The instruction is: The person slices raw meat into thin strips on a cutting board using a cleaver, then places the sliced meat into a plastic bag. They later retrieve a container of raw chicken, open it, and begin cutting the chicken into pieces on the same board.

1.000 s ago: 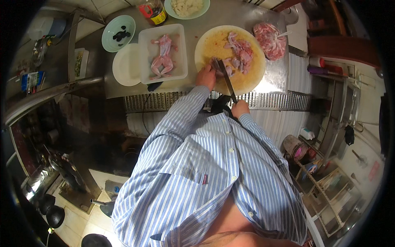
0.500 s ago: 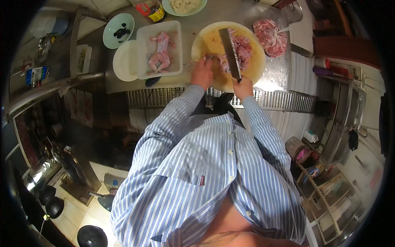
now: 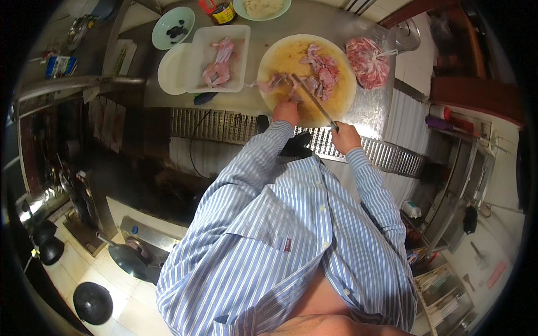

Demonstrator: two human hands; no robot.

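Note:
My right hand (image 3: 346,138) is closed round the handle of a cleaver (image 3: 315,99), near the front edge of a round yellowish chopping board (image 3: 272,56). The cleaver's blade stands nearly edge-on over the board and reaches into the raw meat. My left hand (image 3: 286,113) is at the board's front, its fingers closed on a piece of raw meat (image 3: 274,83) left of the blade; the fingertips are partly hidden. Chopped pink meat (image 3: 325,70) is heaped on the board's right half, beyond the blade.
Left of the board, a white tray (image 3: 246,56) holds a skinned carcass (image 3: 220,64). Beside it are a white lid or plate (image 3: 171,70) and a green bowl (image 3: 162,38) with dark pieces. A tied bag of meat (image 3: 367,64) lies right. A red-capped bottle (image 3: 221,11) and pale-filled bowl (image 3: 263,18) stand behind.
The cleaver has turned from broad side showing to nearly edge-on, and its handle has moved toward me and right. My left hand has shifted nearer and slightly right. The view has shifted too.

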